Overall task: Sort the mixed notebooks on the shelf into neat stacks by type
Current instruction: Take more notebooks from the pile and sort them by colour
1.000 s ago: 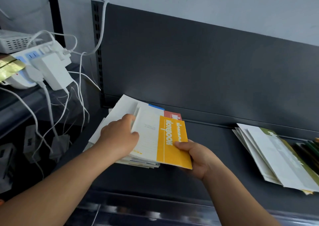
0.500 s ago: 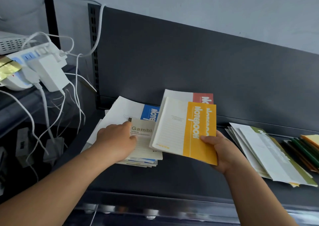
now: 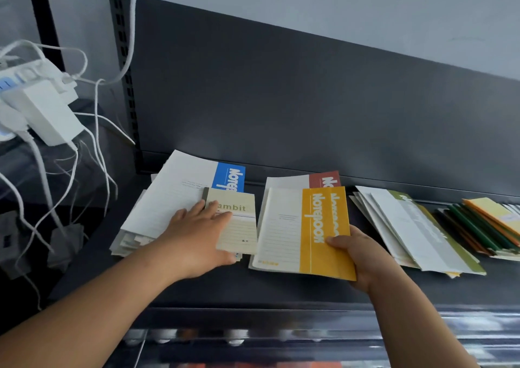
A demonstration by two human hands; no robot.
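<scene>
My right hand [image 3: 358, 258] grips a yellow-and-white notebook [image 3: 306, 232] by its lower right corner, low over the dark shelf [image 3: 281, 286]. Under it lies a red-and-white notebook [image 3: 292, 180], only its top edge showing. At the left a mixed pile [image 3: 157, 210] has a blue-and-white notebook [image 3: 197, 182] on top, and on that a small cream notebook [image 3: 239, 227] printed "ambit". My left hand [image 3: 197, 227] rests flat on the cream notebook with fingers spread.
To the right lie a fanned stack of white and olive notebooks [image 3: 413, 227] and a stack with green and orange edges [image 3: 489, 224]. White power adapters [image 3: 42, 114] and cables [image 3: 92, 148] hang at the left. The shelf's back panel [image 3: 281, 100] rises behind.
My right hand has carried the yellow and red notebooks rightward off the left pile and lowered them toward the shelf. That uncovered the blue and cream notebooks. My left hand stayed on the pile.
</scene>
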